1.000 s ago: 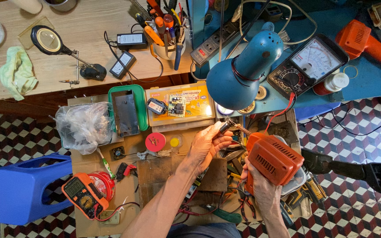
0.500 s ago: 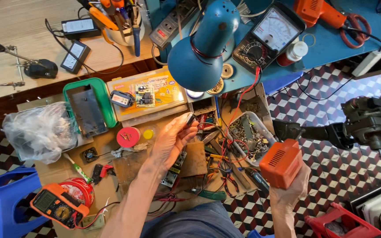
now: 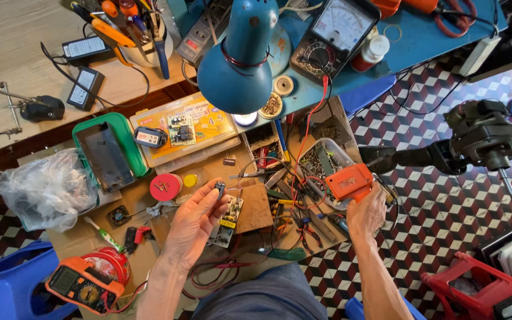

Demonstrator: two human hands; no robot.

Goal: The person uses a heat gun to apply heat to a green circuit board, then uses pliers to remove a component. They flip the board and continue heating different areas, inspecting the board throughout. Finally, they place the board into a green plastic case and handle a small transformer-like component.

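A small dark component (image 3: pixel 220 189) is pinched between thumb and fingertips of the left hand (image 3: pixel 195 222); long axis roughly vertical in the head view, upper end pointing toward the blue lamp (image 3: pixel 239 62), lower end buried in the pinch. It is held just above a small circuit board (image 3: pixel 227 220), which lies flat on the brown work mat (image 3: pixel 255 208), board's long axis running up-down with a slight tilt. Whether the component touches the board cannot be told.

An orange soldering gun (image 3: pixel 348 182) is clamped in the right hand (image 3: pixel 367 214), fingers wrapped round the lower part of the body so the bulk of the tool sits above the grip. Its long axis is tilted, one end toward the clear tray of parts (image 3: pixel 320 163); the tip itself cannot be made out among the clutter.

The two hands are well apart, with pliers (image 3: pixel 300 228) and loose tools on the bench between them. A red solder reel (image 3: pixel 165 186) sits just left of the left hand; an orange multimeter (image 3: pixel 81 285) lies near the left forearm
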